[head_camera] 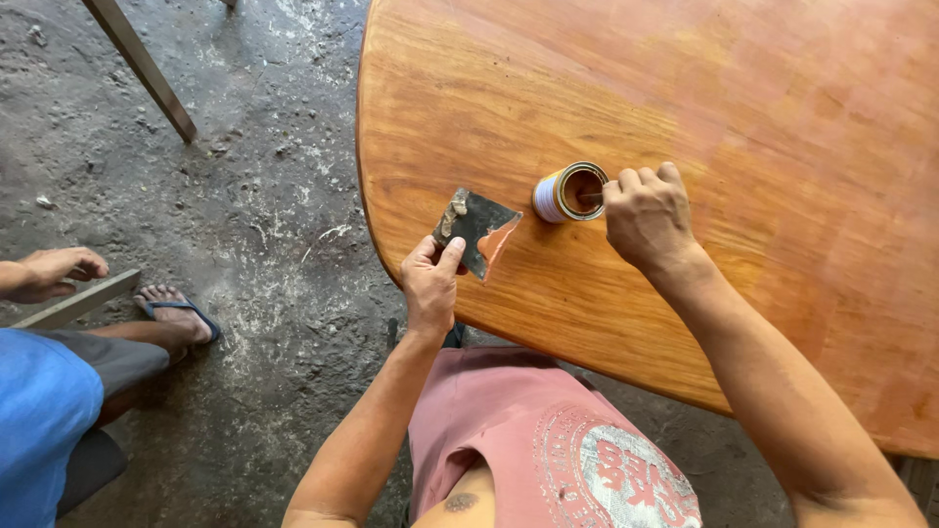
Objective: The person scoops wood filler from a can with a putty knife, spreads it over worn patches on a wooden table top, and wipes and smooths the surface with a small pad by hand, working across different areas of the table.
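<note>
A small open tin can (567, 192) with brownish filler inside stands on the rounded wooden tabletop (743, 117). My right hand (646, 213) is closed around a small stick-like tool whose tip dips into the can. Near the table's left edge my left hand (431, 279) pinches a dark, worn putty knife (476, 228), its flat blade smeared with orange-brown paste and tilted above the wood.
Another person sits at the lower left, in a blue shirt (39, 420), with a hand (54, 269) and a sandalled foot (176, 311) showing. A slanted metal leg (142, 66) stands on the rough concrete floor (254, 235). A wooden strip (78, 300) lies by the foot.
</note>
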